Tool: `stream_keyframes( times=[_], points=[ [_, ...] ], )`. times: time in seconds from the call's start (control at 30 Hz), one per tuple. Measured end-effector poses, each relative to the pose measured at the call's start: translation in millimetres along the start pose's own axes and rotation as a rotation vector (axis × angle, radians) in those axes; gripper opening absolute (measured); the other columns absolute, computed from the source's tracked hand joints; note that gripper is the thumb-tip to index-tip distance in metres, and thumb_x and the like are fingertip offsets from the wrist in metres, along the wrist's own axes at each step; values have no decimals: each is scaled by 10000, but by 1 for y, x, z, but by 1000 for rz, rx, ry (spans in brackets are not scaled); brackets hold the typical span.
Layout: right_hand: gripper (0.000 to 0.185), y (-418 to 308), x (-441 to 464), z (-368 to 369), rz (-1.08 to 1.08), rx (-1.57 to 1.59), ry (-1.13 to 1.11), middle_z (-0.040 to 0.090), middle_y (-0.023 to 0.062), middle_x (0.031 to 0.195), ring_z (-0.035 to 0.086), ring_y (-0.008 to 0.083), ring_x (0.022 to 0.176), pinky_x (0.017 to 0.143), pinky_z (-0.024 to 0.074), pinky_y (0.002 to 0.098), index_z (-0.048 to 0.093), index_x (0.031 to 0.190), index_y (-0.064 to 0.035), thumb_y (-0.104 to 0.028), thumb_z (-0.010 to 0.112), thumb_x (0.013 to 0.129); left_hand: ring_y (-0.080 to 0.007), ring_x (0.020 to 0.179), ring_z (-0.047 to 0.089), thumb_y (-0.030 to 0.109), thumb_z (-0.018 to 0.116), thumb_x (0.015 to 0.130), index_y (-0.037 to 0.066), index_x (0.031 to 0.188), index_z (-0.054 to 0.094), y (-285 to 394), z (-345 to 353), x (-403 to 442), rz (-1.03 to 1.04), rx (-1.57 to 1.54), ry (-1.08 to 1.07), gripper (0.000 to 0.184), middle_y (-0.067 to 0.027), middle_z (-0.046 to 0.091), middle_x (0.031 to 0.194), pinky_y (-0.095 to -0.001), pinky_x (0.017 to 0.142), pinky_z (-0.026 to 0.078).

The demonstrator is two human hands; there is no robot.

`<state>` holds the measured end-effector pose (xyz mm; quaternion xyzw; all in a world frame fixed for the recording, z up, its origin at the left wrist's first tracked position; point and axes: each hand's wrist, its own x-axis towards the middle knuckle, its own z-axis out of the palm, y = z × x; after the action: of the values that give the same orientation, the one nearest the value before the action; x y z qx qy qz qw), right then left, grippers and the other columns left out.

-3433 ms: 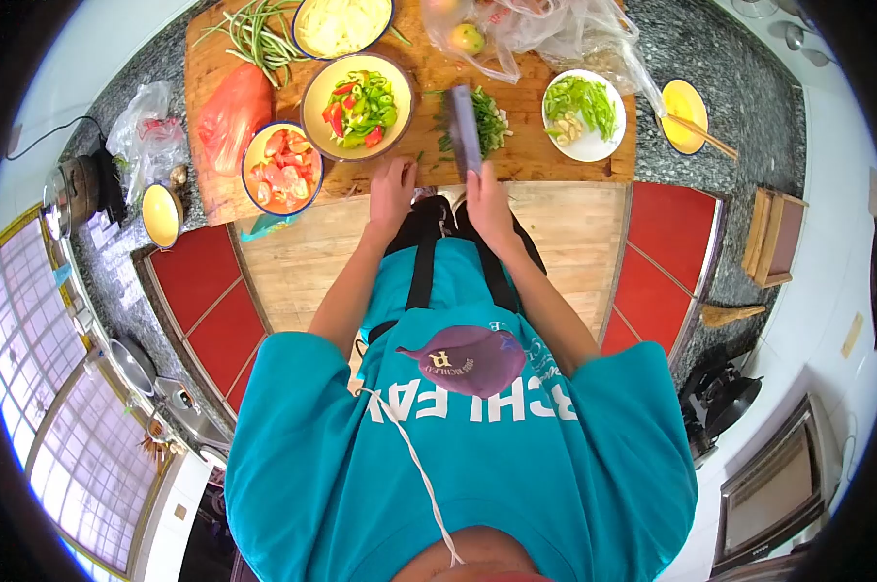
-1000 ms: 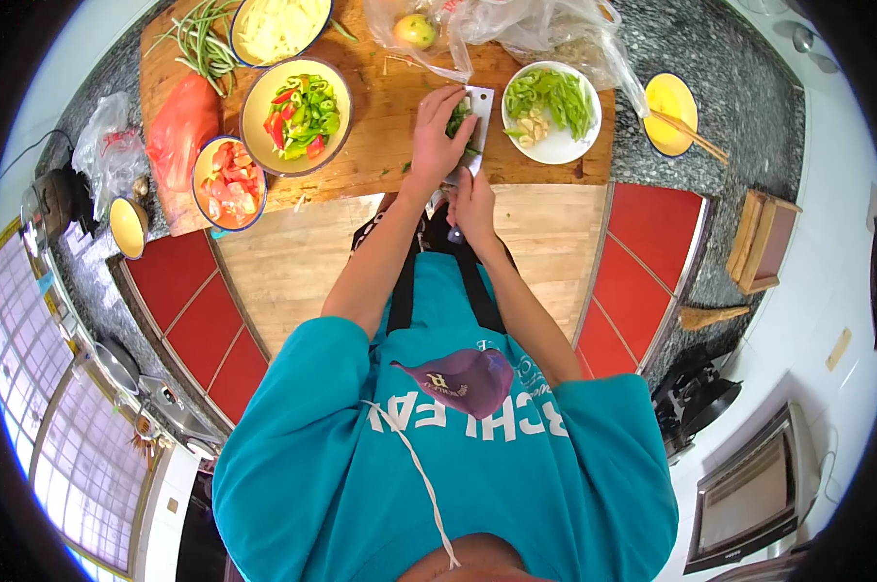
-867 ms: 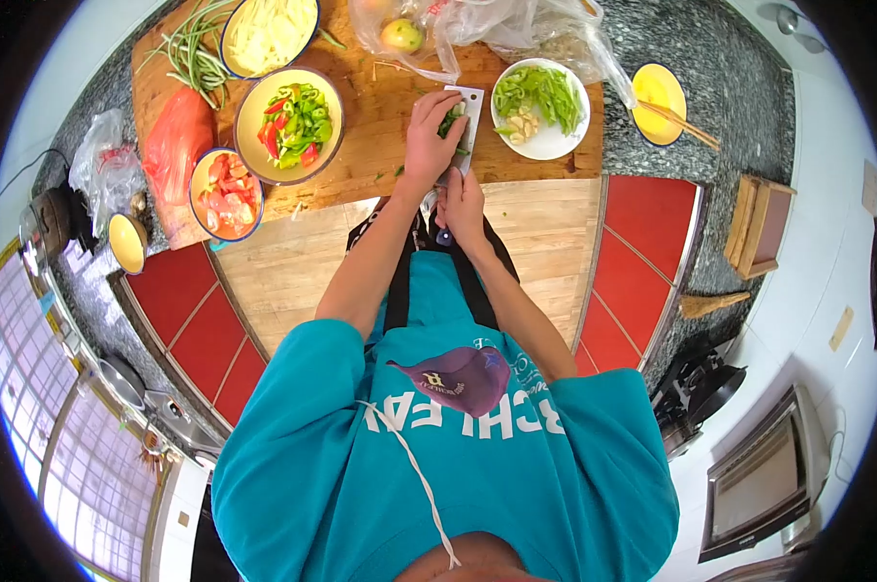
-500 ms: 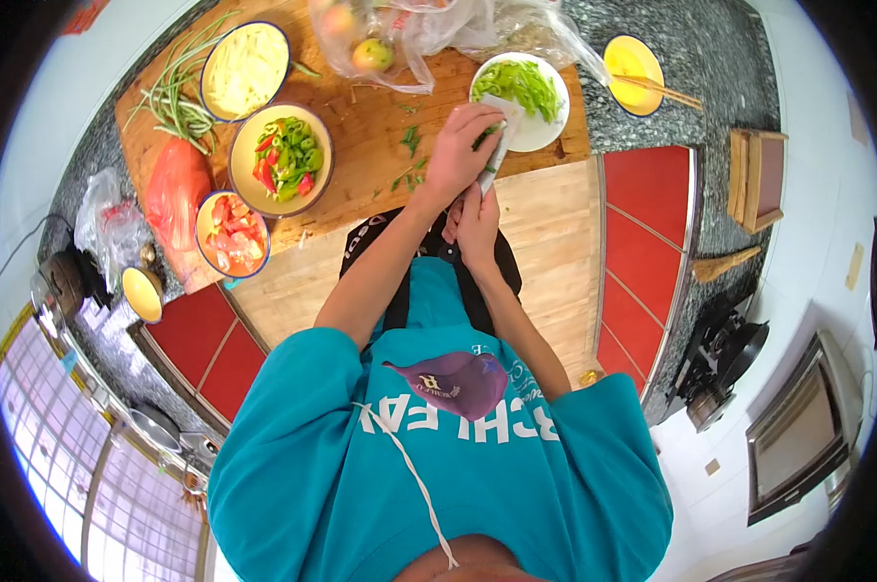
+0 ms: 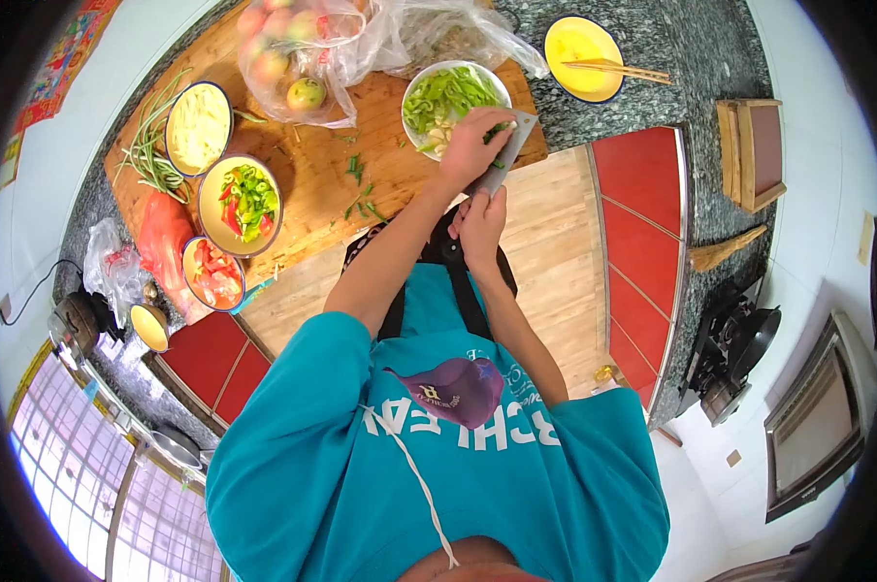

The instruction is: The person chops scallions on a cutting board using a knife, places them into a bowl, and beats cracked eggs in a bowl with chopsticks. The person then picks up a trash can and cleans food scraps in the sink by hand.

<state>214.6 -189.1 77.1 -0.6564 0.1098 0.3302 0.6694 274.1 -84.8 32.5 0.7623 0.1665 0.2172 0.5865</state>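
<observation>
My right hand (image 5: 481, 231) is closed round the handle of a cleaver (image 5: 504, 160), whose broad blade slants up beside the bowl. Against that blade, my left hand (image 5: 472, 150) presses with bent fingers. Dark chopped greens (image 5: 498, 163) show between the fingers and the metal. Just beyond the left hand stands a white bowl (image 5: 504, 85) of sliced green peppers (image 5: 453, 94), with pale chopped pieces (image 5: 438, 133) at its near side. Small green scraps (image 5: 358, 173) lie on the wooden cutting board (image 5: 312, 179).
To the left are bowls of pale shreds (image 5: 198, 128), mixed peppers (image 5: 247, 202) and chopped tomatoes (image 5: 215, 272). Green stalks (image 5: 152, 145) and a red plastic bag (image 5: 164, 233) lie beside them. A fruit bag (image 5: 308, 94) sits at the back. Chopsticks (image 5: 618, 70) rest across a yellow bowl (image 5: 582, 39).
The view has shifted, so the board and bowls sit farther left. The cleaver's flat side now shows more clearly beside the white bowl. Pale pieces now show in that bowl near my left hand.
</observation>
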Motion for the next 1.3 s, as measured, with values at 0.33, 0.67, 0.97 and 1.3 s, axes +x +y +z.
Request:
stream_keyframes(
  times=[0.33, 0.67, 0.97, 1.3],
  points=[
    [190, 2, -1, -7, -16, -105, 79, 400, 49, 588, 381, 117, 371, 327, 318, 290, 290, 881, -81, -172, 382, 1019, -326, 1021, 587, 63, 661, 847, 15, 1046, 660, -25, -11, 8, 218, 174, -43, 205, -126, 646, 1090, -408, 911, 474],
    [241, 6, -10, -17, -149, -218, 151, 450, 61, 588, 428, 124, 411, 357, 339, 301, 324, 860, -58, -205, 411, 1029, -327, 1021, 577, 55, 627, 858, 11, 1075, 640, -17, -27, 13, 344, 343, -102, 222, -133, 635, 1095, -421, 928, 465],
    [227, 5, -15, -19, -134, 10, 104, 450, 29, 583, 411, 92, 421, 363, 325, 275, 352, 866, -65, -204, 439, 1022, -340, 1145, 545, 100, 616, 883, 16, 1185, 623, -9, -42, 16, 328, 312, -196, 314, -148, 622, 1216, -420, 988, 445],
    [201, 13, -16, -14, -93, 31, -179, 435, 29, 544, 390, 89, 377, 340, 318, 256, 408, 912, -55, -207, 409, 1043, -349, 1137, 563, 54, 581, 898, 12, 1127, 639, 25, -116, -31, 200, 297, 223, 240, -161, 634, 1179, -425, 971, 435]
  ],
)
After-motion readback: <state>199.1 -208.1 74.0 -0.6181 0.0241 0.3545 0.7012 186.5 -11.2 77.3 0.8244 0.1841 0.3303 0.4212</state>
